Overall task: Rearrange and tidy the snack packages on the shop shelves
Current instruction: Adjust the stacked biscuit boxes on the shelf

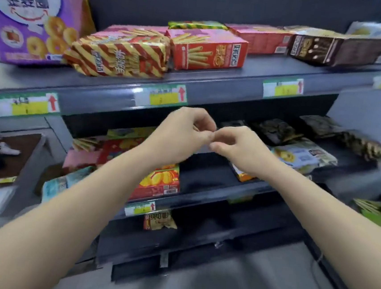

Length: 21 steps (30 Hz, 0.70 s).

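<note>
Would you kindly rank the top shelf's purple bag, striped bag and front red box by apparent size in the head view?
1. purple bag, cut off at the frame edge
2. striped bag
3. front red box, only slightly smaller

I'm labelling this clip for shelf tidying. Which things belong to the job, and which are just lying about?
Job: purple biscuit bag, striped snack bag, red biscuit box, brown chocolate box.
Lying about: price labels, white thing on the brown surface at left.
</note>
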{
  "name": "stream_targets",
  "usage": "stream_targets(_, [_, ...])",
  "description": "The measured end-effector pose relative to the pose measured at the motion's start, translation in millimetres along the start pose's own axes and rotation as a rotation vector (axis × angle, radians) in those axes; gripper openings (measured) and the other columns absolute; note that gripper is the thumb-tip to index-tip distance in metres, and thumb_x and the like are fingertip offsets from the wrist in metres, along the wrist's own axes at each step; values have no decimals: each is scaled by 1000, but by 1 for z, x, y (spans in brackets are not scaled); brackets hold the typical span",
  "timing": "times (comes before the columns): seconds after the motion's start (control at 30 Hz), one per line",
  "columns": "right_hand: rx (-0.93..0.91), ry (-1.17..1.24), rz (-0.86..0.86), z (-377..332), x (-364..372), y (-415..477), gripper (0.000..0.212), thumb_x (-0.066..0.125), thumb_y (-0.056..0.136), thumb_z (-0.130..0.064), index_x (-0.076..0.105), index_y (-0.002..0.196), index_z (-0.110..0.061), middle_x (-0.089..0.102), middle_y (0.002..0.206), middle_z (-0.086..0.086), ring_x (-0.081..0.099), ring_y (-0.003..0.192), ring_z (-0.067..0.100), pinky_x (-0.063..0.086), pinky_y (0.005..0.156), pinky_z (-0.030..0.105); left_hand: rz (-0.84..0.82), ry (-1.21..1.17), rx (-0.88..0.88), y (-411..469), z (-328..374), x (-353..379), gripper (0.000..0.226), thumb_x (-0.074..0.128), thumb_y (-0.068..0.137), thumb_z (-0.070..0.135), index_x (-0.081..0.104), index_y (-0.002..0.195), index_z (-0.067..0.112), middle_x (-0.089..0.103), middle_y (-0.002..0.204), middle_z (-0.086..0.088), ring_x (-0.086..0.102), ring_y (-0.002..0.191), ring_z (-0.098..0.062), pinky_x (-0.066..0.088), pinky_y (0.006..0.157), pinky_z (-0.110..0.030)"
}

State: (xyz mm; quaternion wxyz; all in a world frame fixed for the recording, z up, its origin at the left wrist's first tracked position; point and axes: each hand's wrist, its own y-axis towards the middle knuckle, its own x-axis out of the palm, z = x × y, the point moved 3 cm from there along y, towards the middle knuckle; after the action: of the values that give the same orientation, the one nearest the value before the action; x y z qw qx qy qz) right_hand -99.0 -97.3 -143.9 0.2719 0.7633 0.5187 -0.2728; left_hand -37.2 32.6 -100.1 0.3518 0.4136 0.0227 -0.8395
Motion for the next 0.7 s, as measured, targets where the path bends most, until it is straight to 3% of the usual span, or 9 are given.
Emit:
stream_targets(0.13, [116, -29, 21, 62, -37, -24, 23, 61, 90, -22, 68, 109, -12, 69, 103, 2, 63, 99, 14, 49, 87, 28, -66, -28, -100, 15, 2, 72, 8, 61, 87, 15, 66, 92, 16, 63, 84, 5, 58, 80, -11, 42, 68, -19])
stream_targets(0.2, [155, -34, 31, 88, -52, -32, 24, 61, 90, -24, 68, 110, -13, 67, 103, 0, 61, 101, 13, 47, 87, 28, -79, -41, -155, 22, 5, 102, 8, 60, 88, 17, 65, 94, 16, 61, 83, 5, 56, 77, -11, 42, 67, -21])
stream_targets(0.37, [251, 5, 34, 144, -74, -41, 39, 57, 93, -28, 59, 126, -9, 62, 123, 3, 55, 114, 15, 39, 89, 23, -59, -146, -313, 40, 7, 162, 7, 57, 91, 18, 59, 97, 16, 57, 82, 7, 53, 75, -10, 41, 64, -20])
stream_targets(0.7, [350, 108, 53, 212, -82, -6, 46, 56, 93, -33, 52, 131, -8, 58, 129, 8, 53, 118, 19, 37, 87, 23, 35, -387, -497, 90, -11, 220, 7, 57, 92, 14, 56, 99, 13, 57, 91, -1, 55, 87, -17, 48, 87, -32])
